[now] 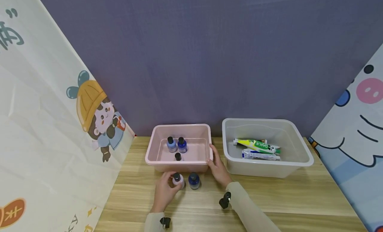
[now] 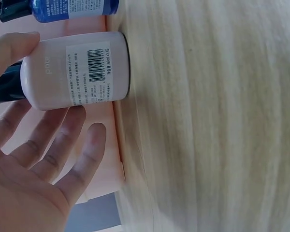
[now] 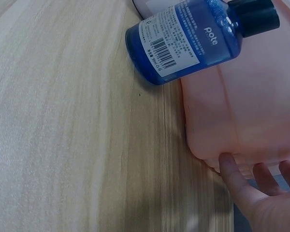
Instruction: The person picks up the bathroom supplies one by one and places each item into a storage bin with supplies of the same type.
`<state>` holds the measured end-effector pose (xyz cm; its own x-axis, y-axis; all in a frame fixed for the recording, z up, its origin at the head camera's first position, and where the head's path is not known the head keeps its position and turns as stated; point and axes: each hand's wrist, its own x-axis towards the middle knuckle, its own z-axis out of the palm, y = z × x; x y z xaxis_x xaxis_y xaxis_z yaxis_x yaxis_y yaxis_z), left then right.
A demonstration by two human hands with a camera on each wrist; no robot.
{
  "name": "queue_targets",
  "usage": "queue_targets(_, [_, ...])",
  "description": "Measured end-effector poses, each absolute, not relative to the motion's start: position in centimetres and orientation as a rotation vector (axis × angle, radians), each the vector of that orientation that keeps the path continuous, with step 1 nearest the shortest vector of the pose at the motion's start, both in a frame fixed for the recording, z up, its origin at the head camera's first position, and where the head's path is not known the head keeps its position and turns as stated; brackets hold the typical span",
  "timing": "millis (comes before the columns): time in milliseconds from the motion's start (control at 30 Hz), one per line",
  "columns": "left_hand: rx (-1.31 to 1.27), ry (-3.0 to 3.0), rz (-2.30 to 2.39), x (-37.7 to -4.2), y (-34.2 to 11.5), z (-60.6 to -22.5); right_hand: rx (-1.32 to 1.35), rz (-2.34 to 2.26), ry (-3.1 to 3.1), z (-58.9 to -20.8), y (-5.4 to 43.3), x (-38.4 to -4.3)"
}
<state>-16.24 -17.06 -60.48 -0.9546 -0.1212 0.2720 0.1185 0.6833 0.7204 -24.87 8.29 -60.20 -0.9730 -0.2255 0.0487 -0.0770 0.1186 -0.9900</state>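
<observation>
My left hand (image 1: 164, 192) pinches a pale pink bottle (image 2: 53, 72) with a black cap, thumb on one side and fingertips on the other. The bottle stands upright on the table, just in front of the pink bin (image 1: 182, 168). Beside it to the right stands a dark blue bottle (image 1: 193, 182), its label and barcode facing the right wrist view. At the bin's right front corner, my right hand (image 1: 219, 169) holds the wall, with the thumb on the front side. Inside the bin stand a light blue bottle (image 1: 172, 146), a blue bottle (image 1: 182, 147) and a third, mostly hidden black-capped bottle (image 1: 178, 157).
A larger off-white bin (image 1: 266, 169) stands right of the pink one, with several toothpaste tubes (image 1: 258, 145) lying in it. A dark blue-grey backdrop (image 1: 191, 59) rises behind both. The wooden table (image 1: 203, 212) runs between printed side panels.
</observation>
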Motion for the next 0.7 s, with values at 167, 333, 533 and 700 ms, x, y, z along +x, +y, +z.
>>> queue_targets(167, [0.002, -2.617, -1.109, -16.3, -17.0, -60.6, -0.316, -2.023, 2.261, -61.0, 8.2, -25.2])
queue_targets(333, [0.011, -2.647, -1.093, -16.4, -17.0, -60.8, -0.321, -2.000, 2.260, -59.9, 8.3, -24.7])
queue_targets(533, [0.034, -2.673, -1.128, -16.6, -16.9, -61.2, -0.361, -1.945, 2.281, -57.7, 8.5, -23.7])
queue_targets(700, [0.030, -2.668, -1.166, -16.8, -17.0, -61.7, -0.323, -2.006, 2.270, -60.6, 8.3, -25.0])
